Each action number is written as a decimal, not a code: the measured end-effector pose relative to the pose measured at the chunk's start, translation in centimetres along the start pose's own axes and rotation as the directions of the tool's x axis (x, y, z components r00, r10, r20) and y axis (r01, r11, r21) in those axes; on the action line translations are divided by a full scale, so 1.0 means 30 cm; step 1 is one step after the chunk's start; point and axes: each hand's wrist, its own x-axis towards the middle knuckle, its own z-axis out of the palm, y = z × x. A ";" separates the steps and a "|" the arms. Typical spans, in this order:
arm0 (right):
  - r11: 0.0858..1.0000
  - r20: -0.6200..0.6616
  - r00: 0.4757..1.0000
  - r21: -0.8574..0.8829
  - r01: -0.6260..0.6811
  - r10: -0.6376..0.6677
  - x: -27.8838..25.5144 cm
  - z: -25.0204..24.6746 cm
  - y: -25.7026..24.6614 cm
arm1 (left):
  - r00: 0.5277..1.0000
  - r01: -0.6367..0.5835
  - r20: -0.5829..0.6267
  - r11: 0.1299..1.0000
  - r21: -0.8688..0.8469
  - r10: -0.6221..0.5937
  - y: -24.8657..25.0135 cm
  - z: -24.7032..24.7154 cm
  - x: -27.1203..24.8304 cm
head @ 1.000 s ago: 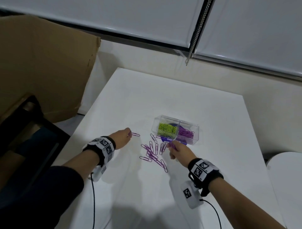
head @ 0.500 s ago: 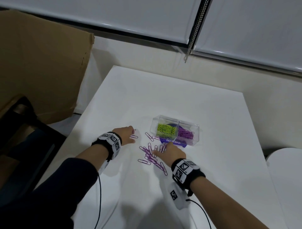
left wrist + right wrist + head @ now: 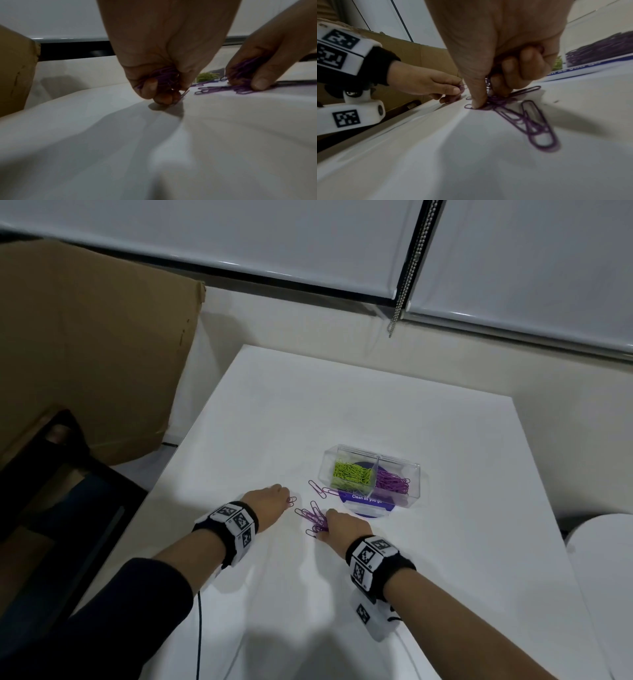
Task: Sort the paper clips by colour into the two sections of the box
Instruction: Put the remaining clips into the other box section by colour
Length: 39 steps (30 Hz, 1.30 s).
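Observation:
A clear two-section box [image 3: 371, 472] stands mid-table, green clips [image 3: 351, 474] in its left section, purple clips [image 3: 392, 484] in its right. Loose purple paper clips [image 3: 313, 518] lie on the white table in front of it. My left hand [image 3: 270, 503] holds a bunch of purple clips [image 3: 165, 76] in curled fingers, its fingertips down on the table. My right hand [image 3: 342, 530] pinches purple clips [image 3: 494, 100] at the pile between thumb and curled fingers, and more are tucked in its palm.
A brown cardboard sheet [image 3: 89, 344] leans at the left beside a dark chair [image 3: 51, 474]. A purple round label [image 3: 366, 501] lies under the box. Window blinds with a bead chain [image 3: 404, 285] are behind. A white round object [image 3: 603, 559] sits at the right.
My right hand has come back from the box front to the pile and gathered the loose clips closer together. My left hand has shifted right toward the pile, still holding clips.

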 end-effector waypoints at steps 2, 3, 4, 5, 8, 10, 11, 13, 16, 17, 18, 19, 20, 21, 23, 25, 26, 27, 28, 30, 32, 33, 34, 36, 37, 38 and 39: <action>0.999 -0.009 0.999 -0.021 0.041 -0.041 -0.009 -0.004 0.019 | 1.000 0.000 0.006 0.998 -0.058 0.001 0.004 0.002 -0.008; 0.997 -0.018 0.998 -0.031 0.067 -0.068 -0.017 -0.011 0.029 | 1.000 -0.007 0.001 0.997 -0.077 0.007 0.011 -0.001 -0.012; 0.996 -0.028 0.996 -0.034 0.088 -0.089 -0.028 -0.018 0.038 | 1.000 -0.016 -0.005 0.996 -0.088 0.016 0.019 -0.006 -0.015; 0.994 -0.044 0.993 -0.023 0.108 -0.108 -0.040 -0.030 0.049 | 1.000 -0.027 -0.007 0.995 -0.092 0.027 0.028 -0.015 -0.017; 0.984 -0.127 0.984 0.113 0.138 -0.124 -0.068 -0.073 0.097 | 0.999 -0.037 0.034 0.990 -0.136 0.042 0.058 -0.046 -0.023; 0.955 -0.207 0.972 0.250 0.162 -0.110 -0.081 -0.119 0.139 | 0.996 -0.042 0.065 0.983 -0.180 0.054 0.076 -0.065 -0.018; 0.929 -0.257 0.962 0.327 0.175 -0.090 -0.088 -0.152 0.159 | 0.995 -0.050 0.074 0.981 -0.189 0.066 0.087 -0.075 -0.017; 0.827 -0.365 0.931 0.522 0.208 -0.003 -0.086 -0.227 0.200 | 0.992 -0.081 0.078 0.982 -0.173 0.095 0.111 -0.095 -0.018; 0.677 -0.525 0.839 0.671 0.302 0.145 -0.047 -0.318 0.258 | 0.986 -0.158 0.040 0.979 -0.126 0.164 0.150 -0.119 -0.025; 0.654 -0.558 0.808 0.685 0.322 0.186 -0.023 -0.330 0.277 | 0.982 -0.184 0.027 0.976 -0.116 0.188 0.162 -0.124 -0.025; 0.628 -0.564 0.795 0.706 0.326 0.221 -0.001 -0.332 0.289 | 0.978 -0.203 0.022 0.974 -0.102 0.206 0.175 -0.130 -0.024; 0.618 -0.553 0.797 0.721 0.313 0.242 0.021 -0.324 0.299 | 0.976 -0.216 0.023 0.972 -0.088 0.219 0.189 -0.139 -0.023; 0.635 -0.532 0.810 0.720 0.279 0.246 0.046 -0.306 0.312 | 0.973 -0.228 0.025 0.971 -0.075 0.230 0.202 -0.147 -0.018; 0.671 -0.500 0.833 0.705 0.232 0.238 0.057 -0.288 0.315 | 0.970 -0.240 0.028 0.969 -0.061 0.242 0.215 -0.158 -0.010; 0.751 -0.429 0.881 0.644 0.143 0.201 0.068 -0.245 0.331 | 0.963 -0.267 0.021 0.963 -0.027 0.267 0.238 -0.186 0.016; 0.785 -0.399 0.905 0.604 0.139 0.146 0.061 -0.219 0.350 | 0.957 -0.290 -0.018 0.957 0.013 0.290 0.262 -0.221 0.055; 0.801 -0.412 0.903 0.578 0.156 0.121 0.047 -0.213 0.360 | 0.952 -0.301 -0.047 0.953 0.031 0.302 0.280 -0.241 0.076; 0.823 -0.446 0.888 0.541 0.173 0.107 0.034 -0.203 0.374 | 0.946 -0.311 -0.078 0.949 0.047 0.314 0.301 -0.260 0.098; 0.843 -0.502 0.859 0.499 0.198 0.096 0.013 -0.193 0.389 | 0.938 -0.324 -0.108 0.944 0.058 0.328 0.328 -0.277 0.121; 0.880 -0.580 0.812 0.416 0.230 0.062 -0.037 -0.150 0.414 | 0.923 -0.351 -0.147 0.934 0.065 0.357 0.393 -0.297 0.169; 0.919 -0.535 0.845 0.327 0.219 -0.011 -0.102 -0.089 0.416 | 0.912 -0.380 -0.144 0.923 0.058 0.384 0.468 -0.301 0.217; 0.938 -0.493 0.869 0.272 0.213 -0.054 -0.133 -0.056 0.405 | 0.908 -0.396 -0.125 0.916 0.058 0.400 0.503 -0.296 0.239; 0.959 -0.446 0.890 0.196 0.204 -0.098 -0.161 -0.027 0.391 | 0.904 -0.413 -0.098 0.909 0.063 0.417 0.536 -0.289 0.259; 0.978 -0.324 0.933 0.074 0.193 -0.159 -0.194 0.028 0.359 | 0.892 -0.447 -0.035 0.892 0.074 0.450 0.586 -0.275 0.287; 0.985 -0.293 0.942 0.002 0.171 -0.163 -0.191 0.049 0.337 | 0.887 -0.459 -0.010 0.884 0.084 0.462 0.600 -0.269 0.295; 0.987 -0.270 0.950 -0.029 0.157 -0.159 -0.186 0.057 0.317 | 0.883 -0.466 0.000 0.879 0.103 0.469 0.609 -0.264 0.296; 0.985 -0.291 0.941 -0.068 0.160 -0.173 -0.185 0.069 0.299 | 0.880 -0.471 -0.004 0.874 0.123 0.475 0.610 -0.259 0.294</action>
